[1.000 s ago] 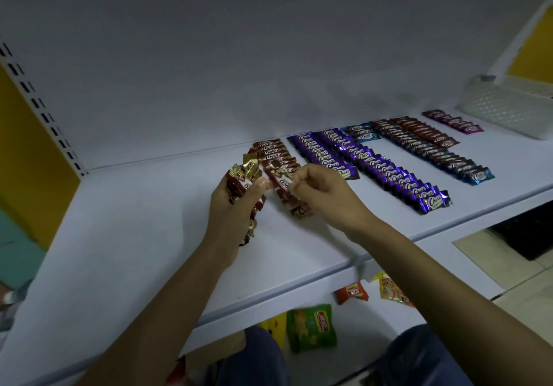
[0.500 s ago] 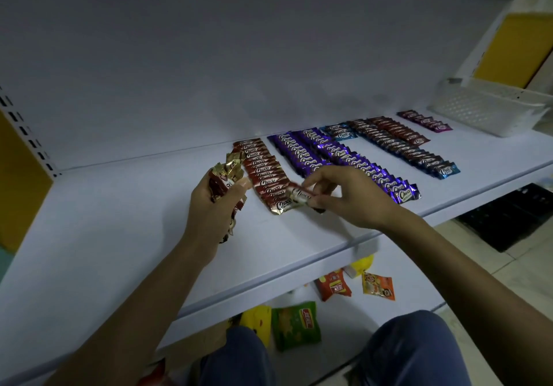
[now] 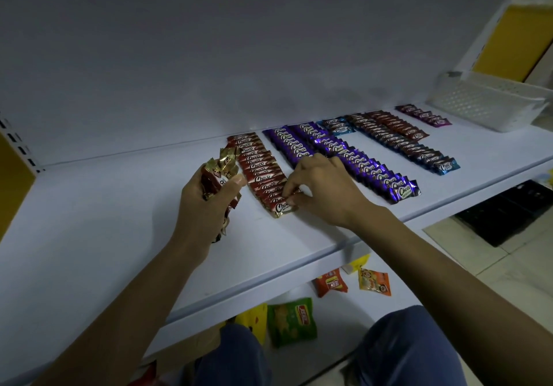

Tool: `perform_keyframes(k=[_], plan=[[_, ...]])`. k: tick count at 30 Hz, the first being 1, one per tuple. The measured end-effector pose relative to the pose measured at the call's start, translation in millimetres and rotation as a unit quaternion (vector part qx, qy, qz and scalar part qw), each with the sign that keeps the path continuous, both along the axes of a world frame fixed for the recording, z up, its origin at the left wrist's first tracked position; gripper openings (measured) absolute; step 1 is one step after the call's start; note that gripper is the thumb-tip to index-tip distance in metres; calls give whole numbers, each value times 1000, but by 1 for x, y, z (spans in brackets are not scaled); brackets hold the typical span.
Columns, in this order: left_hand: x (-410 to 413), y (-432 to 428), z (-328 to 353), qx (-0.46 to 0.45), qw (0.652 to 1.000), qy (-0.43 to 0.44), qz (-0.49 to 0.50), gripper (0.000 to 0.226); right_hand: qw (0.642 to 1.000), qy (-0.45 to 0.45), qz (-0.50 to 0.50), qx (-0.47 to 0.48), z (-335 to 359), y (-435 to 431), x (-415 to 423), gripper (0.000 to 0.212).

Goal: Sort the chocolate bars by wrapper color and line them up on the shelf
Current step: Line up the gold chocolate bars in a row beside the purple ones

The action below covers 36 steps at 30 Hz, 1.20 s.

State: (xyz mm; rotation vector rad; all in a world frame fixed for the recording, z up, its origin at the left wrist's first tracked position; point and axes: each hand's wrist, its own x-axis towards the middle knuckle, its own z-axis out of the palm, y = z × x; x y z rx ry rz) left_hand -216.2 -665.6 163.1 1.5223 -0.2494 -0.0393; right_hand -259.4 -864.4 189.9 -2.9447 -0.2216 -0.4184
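Observation:
Chocolate bars lie in rows on the white shelf. A red row runs from the back wall toward the front. My left hand grips a bunch of red bars with gold ends, held upright just left of that row. My right hand pinches the frontmost red bar at the row's near end, its fingertips on the bar's right edge. Two purple rows lie to the right, then a short blue row, dark brown rows and a magenta row.
A white perforated basket stands at the shelf's far right. Snack packets, green, orange and yellow-orange, lie on the lower shelf. My knees in blue trousers are below the shelf edge. A perforated upright is at left.
My right hand took a red bar from the bunch, carried it right and set it down at the front end of the red row. The view shifted left.

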Motion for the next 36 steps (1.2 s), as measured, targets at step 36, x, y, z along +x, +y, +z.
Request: perform_keyframes(k=[36], plan=[[-2, 3, 4, 10, 1000, -8, -11, 7, 786, -5, -41, 617, 19, -9, -19, 27]])
